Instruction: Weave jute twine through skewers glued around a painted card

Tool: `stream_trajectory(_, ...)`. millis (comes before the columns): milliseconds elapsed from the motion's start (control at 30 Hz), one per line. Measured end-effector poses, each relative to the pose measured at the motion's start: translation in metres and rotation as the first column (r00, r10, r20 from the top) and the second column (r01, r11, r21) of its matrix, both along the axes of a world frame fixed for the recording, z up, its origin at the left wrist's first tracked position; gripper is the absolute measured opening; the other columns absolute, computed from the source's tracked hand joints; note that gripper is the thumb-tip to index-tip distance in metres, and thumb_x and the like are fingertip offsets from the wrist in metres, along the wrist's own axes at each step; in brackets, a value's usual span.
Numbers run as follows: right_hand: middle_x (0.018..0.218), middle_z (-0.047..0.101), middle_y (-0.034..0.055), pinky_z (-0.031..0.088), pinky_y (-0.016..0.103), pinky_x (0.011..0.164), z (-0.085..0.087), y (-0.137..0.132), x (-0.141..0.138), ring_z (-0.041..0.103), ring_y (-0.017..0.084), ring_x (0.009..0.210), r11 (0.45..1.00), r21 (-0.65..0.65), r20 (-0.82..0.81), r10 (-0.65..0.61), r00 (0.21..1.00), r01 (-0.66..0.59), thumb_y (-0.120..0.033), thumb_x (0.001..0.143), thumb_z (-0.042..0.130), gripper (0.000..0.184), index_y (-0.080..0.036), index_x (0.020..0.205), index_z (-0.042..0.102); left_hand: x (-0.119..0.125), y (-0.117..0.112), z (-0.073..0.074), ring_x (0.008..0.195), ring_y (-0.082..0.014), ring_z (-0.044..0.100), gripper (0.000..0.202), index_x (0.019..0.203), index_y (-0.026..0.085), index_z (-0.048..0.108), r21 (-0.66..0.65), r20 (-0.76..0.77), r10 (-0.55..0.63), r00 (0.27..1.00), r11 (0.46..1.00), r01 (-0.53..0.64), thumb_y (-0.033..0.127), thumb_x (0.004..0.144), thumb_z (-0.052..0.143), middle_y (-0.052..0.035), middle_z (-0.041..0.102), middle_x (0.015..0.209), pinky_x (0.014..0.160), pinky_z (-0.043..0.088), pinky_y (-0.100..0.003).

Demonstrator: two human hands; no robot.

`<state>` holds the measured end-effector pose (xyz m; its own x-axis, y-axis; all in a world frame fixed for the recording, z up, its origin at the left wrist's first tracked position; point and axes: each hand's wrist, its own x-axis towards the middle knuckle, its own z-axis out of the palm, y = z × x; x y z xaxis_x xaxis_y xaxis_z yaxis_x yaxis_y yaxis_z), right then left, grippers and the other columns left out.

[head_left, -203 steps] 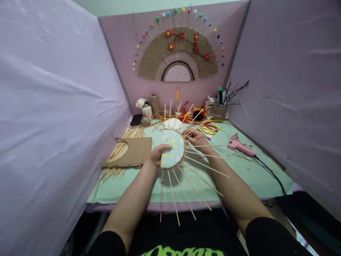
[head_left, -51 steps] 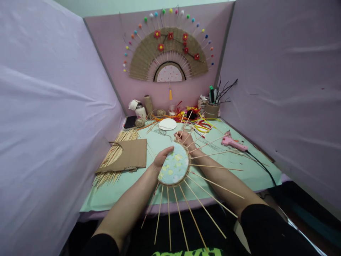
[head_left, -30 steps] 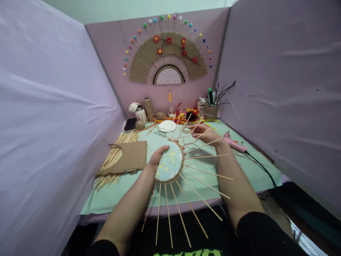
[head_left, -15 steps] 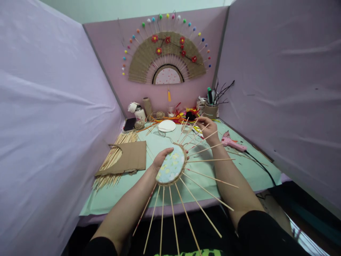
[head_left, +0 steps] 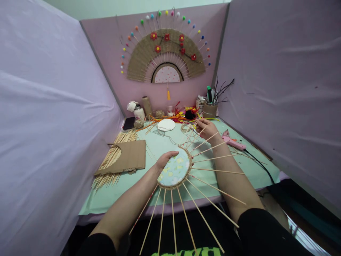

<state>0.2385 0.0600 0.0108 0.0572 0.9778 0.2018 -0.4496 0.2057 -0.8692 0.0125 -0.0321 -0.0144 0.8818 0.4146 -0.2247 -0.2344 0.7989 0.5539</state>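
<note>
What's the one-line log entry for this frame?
left hand: grips floral disc | sticks: fan out from disc | right hand: among far sticks, grip unclear | glue gun: on mat, untouched

Left hand [head_left: 163, 162] on floral disc [head_left: 175, 171]; right hand [head_left: 207, 128] among skewers [head_left: 218, 171]

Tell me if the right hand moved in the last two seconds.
Yes: the right hand left the floral disc rim, going back and rightward toward the pen cup.

No legible txt or labels anywhere.
</note>
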Motion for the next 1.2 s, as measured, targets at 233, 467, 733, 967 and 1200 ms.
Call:
stream_trajectory(233, 0.057, 0.052, -0.0030, 0.028, 0.021, 0.044, -0.012, 0.007, -0.004, 0.039, 0.005, 0.049, 0.996, -0.085, 0.182, 0.034, 0.983, -0.019, -0.036, 0.052, 0.080, 0.032, -0.015, 0.071, 0.063, 0.000, -0.003, 0.006, 0.100, -0.0289, 0.064, 0.050, 0.114, -0.002, 0.056, 0.022, 0.001, 0.031, 1.000, 0.999, -0.031, 0.032, 0.079, 0.047, -0.0211, 0.067, 0.106, 0.088, 0.045, -0.037)
stream_trajectory(467, 0.062, 0.058, 0.0013, 0.040, 0.027, 0.056, -0.028, -0.013, -0.078, 0.049, 0.012, 0.059, 0.997, 0.040, 0.602, 0.032, 0.798, -0.070, -0.036, 0.064, 0.069, 0.021, -0.016, 0.066, 0.062, -0.002, -0.005, 0.012, 0.095, -0.0282, 0.066, 0.045, 0.115, 0.001, 0.056, 0.043, -0.029, 0.217, 0.976, 0.976, -0.215, 0.026, 0.078, 0.050, -0.0168, 0.071, 0.095, 0.087, 0.046, -0.038)
stream_trajectory(733, 0.068, 0.060, 0.0032, 0.041, 0.028, 0.059, -0.037, -0.028, -0.114, 0.052, 0.015, 0.065, 0.959, 0.048, 0.681, 0.173, 0.712, -0.280, -0.037, 0.072, 0.065, 0.020, -0.017, 0.070, 0.061, 0.001, -0.008, 0.015, 0.091, -0.0260, 0.067, 0.048, 0.120, 0.007, 0.053, 0.112, -0.017, 0.319, 0.948, 0.942, -0.315, 0.019, 0.074, 0.060, -0.0117, 0.072, 0.088, 0.087, 0.047, -0.036)
stream_trajectory(967, 0.063, 0.057, 0.0009, 0.038, 0.025, 0.052, -0.042, -0.014, -0.097, 0.049, 0.013, 0.058, 0.983, 0.027, 0.583, 0.131, 0.802, -0.180, -0.039, 0.066, 0.065, 0.024, -0.016, 0.069, 0.061, 0.006, -0.011, 0.015, 0.086, -0.0228, 0.068, 0.055, 0.128, 0.015, 0.048, 0.188, -0.008, 0.396, 0.918, 0.903, -0.387, 0.019, 0.074, 0.061, -0.0089, 0.071, 0.092, 0.083, 0.049, -0.036)
stream_trajectory(1200, 0.055, 0.054, -0.0006, 0.034, 0.025, 0.050, -0.037, -0.005, -0.089, 0.044, 0.011, 0.053, 0.995, 0.097, 0.622, -0.049, 0.781, -0.015, -0.040, 0.065, 0.068, 0.026, -0.016, 0.060, 0.060, 0.007, -0.009, 0.013, 0.080, -0.0189, 0.068, 0.054, 0.129, 0.018, 0.046, 0.271, 0.025, 0.409, 0.912, 0.875, -0.400, 0.019, 0.077, 0.060, -0.0078, 0.070, 0.095, 0.076, 0.051, -0.031)
